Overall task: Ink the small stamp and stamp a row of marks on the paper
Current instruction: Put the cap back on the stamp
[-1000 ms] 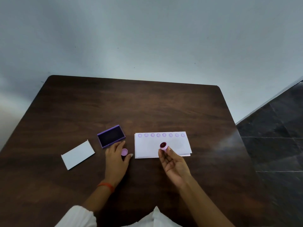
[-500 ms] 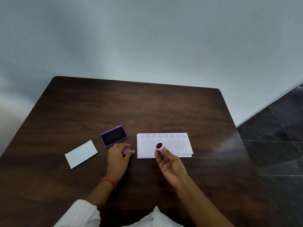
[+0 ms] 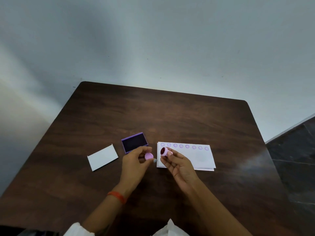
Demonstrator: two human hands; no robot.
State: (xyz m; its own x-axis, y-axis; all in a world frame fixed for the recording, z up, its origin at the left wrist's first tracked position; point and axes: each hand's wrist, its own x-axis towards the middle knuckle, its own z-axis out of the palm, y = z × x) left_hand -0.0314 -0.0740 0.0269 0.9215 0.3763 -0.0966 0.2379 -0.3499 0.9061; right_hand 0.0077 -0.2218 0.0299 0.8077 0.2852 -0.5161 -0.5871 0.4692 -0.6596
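Nearest the viewer, two forearms reach over a dark brown wooden table; the left wrist carries an orange band. The left hand is lifted, its fingers curled and pinching a small round pink cap between thumb and fingertips. The right hand, palm turned up and loosely cupped, grips a small pink round stamp at its fingertips, the dark red inked face tilted toward the cap; the two pieces sit just beside each other, apart. Under the right hand lies a white rectangular sheet of paper with a row of eight purple circular marks along its far edge. Left of it stands an open purple ink pad. Farther left lies a white rectangular lid.
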